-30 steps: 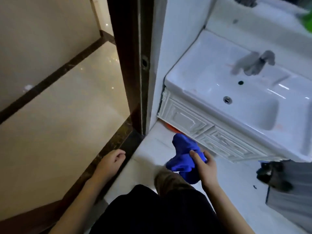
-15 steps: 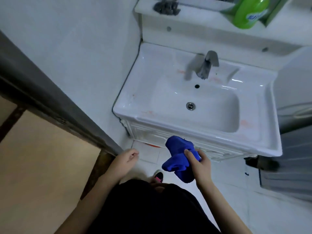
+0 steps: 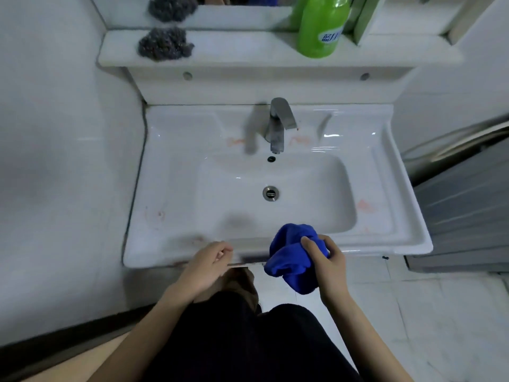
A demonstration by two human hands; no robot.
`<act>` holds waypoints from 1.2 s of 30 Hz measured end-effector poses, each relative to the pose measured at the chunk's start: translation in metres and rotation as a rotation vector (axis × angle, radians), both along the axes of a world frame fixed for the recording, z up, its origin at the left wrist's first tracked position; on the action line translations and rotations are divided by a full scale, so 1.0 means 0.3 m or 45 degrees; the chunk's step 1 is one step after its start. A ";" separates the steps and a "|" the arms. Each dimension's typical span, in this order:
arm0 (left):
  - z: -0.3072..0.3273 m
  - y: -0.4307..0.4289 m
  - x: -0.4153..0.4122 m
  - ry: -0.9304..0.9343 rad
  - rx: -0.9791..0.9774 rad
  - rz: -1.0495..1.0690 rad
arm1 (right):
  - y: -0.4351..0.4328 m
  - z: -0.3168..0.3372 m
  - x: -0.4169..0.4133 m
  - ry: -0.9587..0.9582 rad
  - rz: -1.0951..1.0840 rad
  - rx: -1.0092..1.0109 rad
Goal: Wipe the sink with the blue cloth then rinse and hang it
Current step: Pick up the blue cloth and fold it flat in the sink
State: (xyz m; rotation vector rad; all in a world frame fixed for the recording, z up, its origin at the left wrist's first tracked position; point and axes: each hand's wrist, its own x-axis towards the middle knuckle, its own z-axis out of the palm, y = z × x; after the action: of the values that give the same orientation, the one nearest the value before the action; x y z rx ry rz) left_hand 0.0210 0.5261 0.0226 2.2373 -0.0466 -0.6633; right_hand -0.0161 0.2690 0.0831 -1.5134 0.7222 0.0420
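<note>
The green bottle (image 3: 321, 26) on the shelf (image 3: 248, 51) bears a pale label (image 3: 330, 37) with blue characters. They are too blurred to read.

Up at the top of your view is a white shelf (image 3: 248, 48). A green bottle (image 3: 321, 26) with a pale label stands on its right side. A grey scrub ball (image 3: 165, 44) sits on the left side, well apart from the bottle. A mirror (image 3: 248, 0) behind the shelf shows both again. On your left is a white wall (image 3: 55, 133). White floor tiles (image 3: 427, 312) lie at the lower right. A grey ribbed thing (image 3: 462, 202) stands at the far right. A dark strip (image 3: 68, 340) crosses the lower left corner.
</note>
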 end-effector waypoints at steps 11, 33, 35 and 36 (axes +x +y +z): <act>-0.017 -0.064 0.559 -0.106 -0.041 -0.033 | -0.006 -0.049 0.453 -0.042 -0.023 -0.108; -0.640 -0.336 0.672 -0.287 0.464 -0.067 | -0.261 -0.751 0.728 0.238 0.951 -0.978; -0.637 -0.387 0.690 -0.163 0.333 0.044 | -0.279 -0.752 0.752 0.270 0.931 -0.963; -0.638 -0.417 0.698 -0.098 0.262 0.087 | -0.285 -0.753 0.763 0.308 0.948 -0.933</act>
State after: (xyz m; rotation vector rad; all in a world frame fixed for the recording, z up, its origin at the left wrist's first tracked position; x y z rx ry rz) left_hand 0.2304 0.4009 -0.1689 2.4501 0.0621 -0.5661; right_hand 0.2127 0.1836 -0.1430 -2.4506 0.3212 0.5811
